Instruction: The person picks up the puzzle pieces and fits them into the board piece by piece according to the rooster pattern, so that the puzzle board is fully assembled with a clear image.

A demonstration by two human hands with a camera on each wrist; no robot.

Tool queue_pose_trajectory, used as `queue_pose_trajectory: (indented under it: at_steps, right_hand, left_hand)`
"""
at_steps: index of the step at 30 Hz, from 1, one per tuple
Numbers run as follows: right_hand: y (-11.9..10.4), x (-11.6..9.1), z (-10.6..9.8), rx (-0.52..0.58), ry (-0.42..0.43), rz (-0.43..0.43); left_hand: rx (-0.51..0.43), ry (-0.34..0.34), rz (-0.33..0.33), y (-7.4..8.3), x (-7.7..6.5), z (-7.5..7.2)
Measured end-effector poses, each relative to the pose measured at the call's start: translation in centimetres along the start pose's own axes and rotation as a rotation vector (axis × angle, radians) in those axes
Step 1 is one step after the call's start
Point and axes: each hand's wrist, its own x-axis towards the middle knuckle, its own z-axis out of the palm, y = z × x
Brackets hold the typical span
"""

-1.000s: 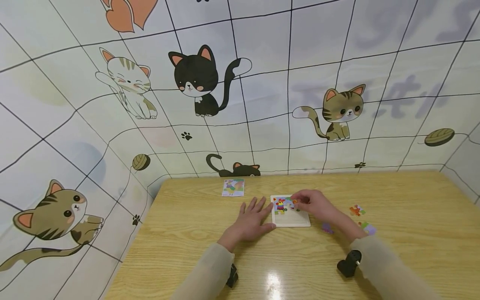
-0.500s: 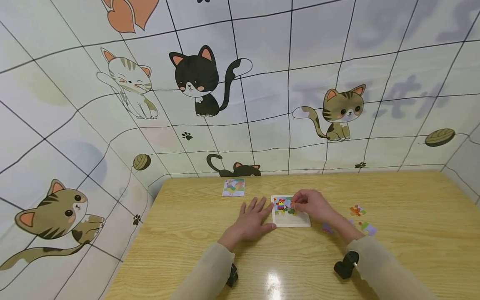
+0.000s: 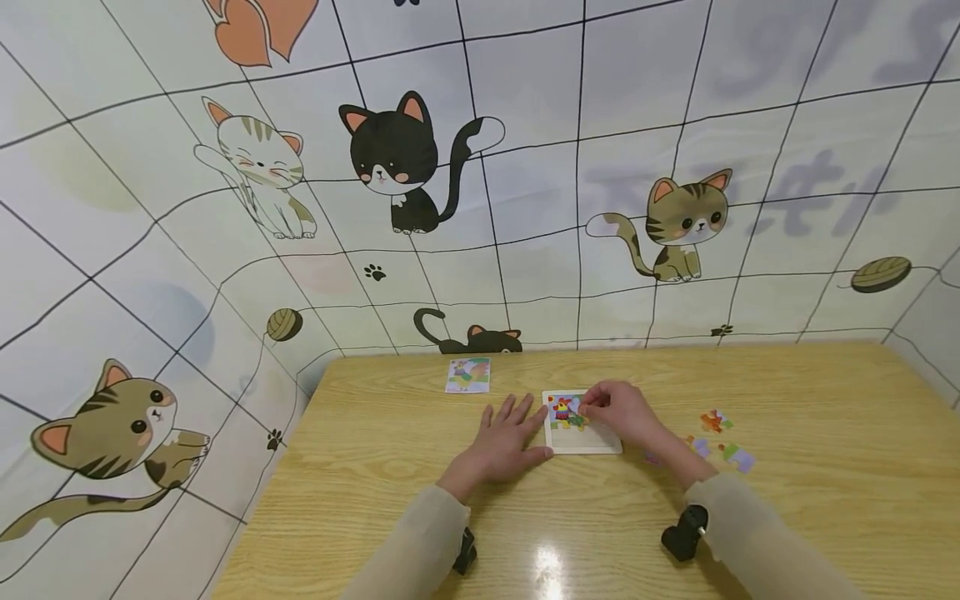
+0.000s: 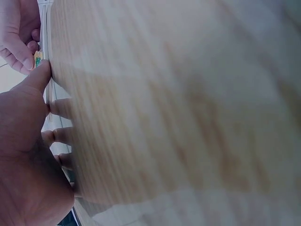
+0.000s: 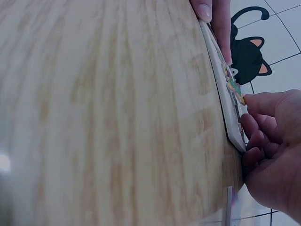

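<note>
Right hand (image 3: 618,408) pinched a puzzle piece (image 5: 236,91) between thumb and finger, at the upper part of the wooden tray (image 3: 588,444). Left hand (image 3: 504,442) lay flat, fingers straight and spread, touching the tray's left edge. Bright rooster pieces sat in the tray's upper left; pale wood showed along the bottom. To the right, loose pieces (image 3: 737,457) lay on the counter (image 3: 375,467). Picture card (image 3: 468,376) near the back edge, left of the tray.

Counter: yellowish wood grain, glare toward the front. Wall (image 3: 540,200) behind: white, black grid lines, cartoon cats (image 3: 392,158), yarn balls, paw prints.

Writing: faint purplish characters (image 3: 817,192) upper right, too blurred to read.

Right hand hid the tray's upper right; its forearm partly covered a purple piece (image 3: 651,457). Heart (image 3: 243,33) cut off at top.
</note>
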Motion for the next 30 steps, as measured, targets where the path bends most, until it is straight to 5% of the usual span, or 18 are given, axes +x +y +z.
queue_pose_trajectory:
  at_steps: [30]
  right_hand:
    - [1.6,-0.6,-0.8,-0.054,-0.087,-0.229]
  left_hand:
    - [0.014,0.007,-0.005,0.2,0.1,0.0]
